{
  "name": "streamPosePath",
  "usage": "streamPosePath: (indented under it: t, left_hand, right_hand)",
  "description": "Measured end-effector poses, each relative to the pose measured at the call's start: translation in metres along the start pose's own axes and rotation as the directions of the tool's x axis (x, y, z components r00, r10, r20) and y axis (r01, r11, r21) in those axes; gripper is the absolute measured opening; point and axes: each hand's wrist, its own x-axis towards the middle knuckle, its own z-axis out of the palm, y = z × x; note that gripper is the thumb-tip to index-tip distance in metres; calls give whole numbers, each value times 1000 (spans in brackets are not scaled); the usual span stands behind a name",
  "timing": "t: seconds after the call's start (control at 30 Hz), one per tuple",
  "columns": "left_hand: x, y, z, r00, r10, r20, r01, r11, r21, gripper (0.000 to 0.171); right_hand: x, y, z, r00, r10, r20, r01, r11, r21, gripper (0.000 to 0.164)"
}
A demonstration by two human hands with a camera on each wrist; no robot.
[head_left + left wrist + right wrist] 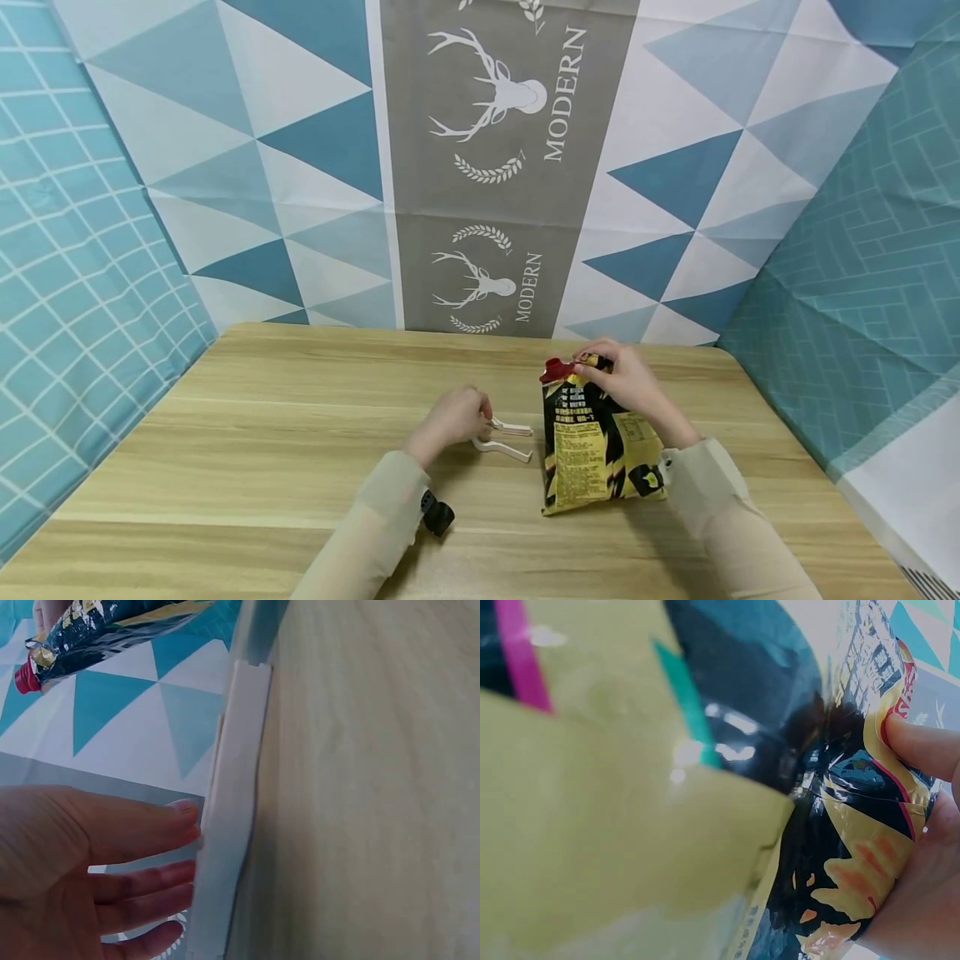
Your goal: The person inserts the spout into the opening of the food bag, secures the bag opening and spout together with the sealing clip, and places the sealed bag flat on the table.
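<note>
In the head view my right hand [626, 379] pinches the top edge of a black-and-yellow snack bag [592, 442], which stands upright. A red, cap-like piece [557, 369] sits at the bag's top left corner. From the right wrist, the thumb [922, 746] presses the shiny, creased packaging [847, 825]. My left hand [453, 419] is low over the table, its fingertips at a white V-shaped clip [506, 451] spread wide. Seen from the left wrist, thumb and fingers stretch toward the clip [236, 780], with fingertips right at its edge and a gap between thumb and fingers.
A wood-grain table [247, 450] lies under both hands. Behind it hangs a patterned cloth [480, 167] with triangles and deer heads; blue tiled sheets stand left and right. A black strap device [437, 512] is worn at the left wrist.
</note>
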Motion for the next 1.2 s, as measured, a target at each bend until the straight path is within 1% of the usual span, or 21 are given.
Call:
streamPosePath:
  t: [0.1, 0.17, 0.27, 0.37, 0.47, 0.57, 0.63, 0.77, 0.9, 1.03, 1.2]
  left_hand:
    - [-2, -2, 3, 999, 2, 35, -3, 1000, 27, 16]
    - [-2, -3, 4, 999, 2, 45, -4, 999, 39, 21]
    - [-2, -5, 4, 998, 6, 55, -7, 1000, 28, 26]
    - [-4, -6, 0, 996, 26, 87, -27, 1000, 11, 28]
    - [-8, -8, -4, 989, 62, 134, -64, 998, 15, 26]
    - [-10, -9, -5, 983, 96, 158, -104, 994, 43, 17]
    - [-10, -10, -4, 983, 106, 150, -117, 991, 70, 13]
    - [-8, -12, 0, 989, 106, 106, -116, 989, 87, 19]
    - [-7, -14, 1, 993, 110, 43, -111, 993, 25, 20]
    - [-6, -16, -2, 990, 138, -4, -138, 990, -34, 18]
    - [-7, -15, -11, 990, 137, -24, -138, 987, -78, 19]
  right_hand:
    - [0, 1, 1, 1000, 11, -2, -11, 1000, -1, 15]
    - [0, 1, 2, 1000, 8, -4, -8, 1000, -8, 14]
    - [0, 1, 3, 1000, 8, -4, -8, 1000, -14, 14]
    - [0, 1, 3, 1000, 17, -1, -17, 1000, -13, 15]
    - [0, 1, 3, 1000, 28, -1, -28, 1000, -14, 18]
    - [0, 2, 3, 999, 32, -5, -32, 999, -18, 18]
    - [0, 3, 4, 999, 31, -8, -31, 999, -19, 19]
    - [1, 5, 5, 999, 31, -9, -31, 999, -16, 19]
    - [1, 6, 6, 999, 35, -19, -36, 999, -24, 18]
    - [0, 7, 7, 998, 45, -33, -46, 998, -39, 16]
    - [0, 8, 6, 998, 55, -40, -57, 997, -55, 16]
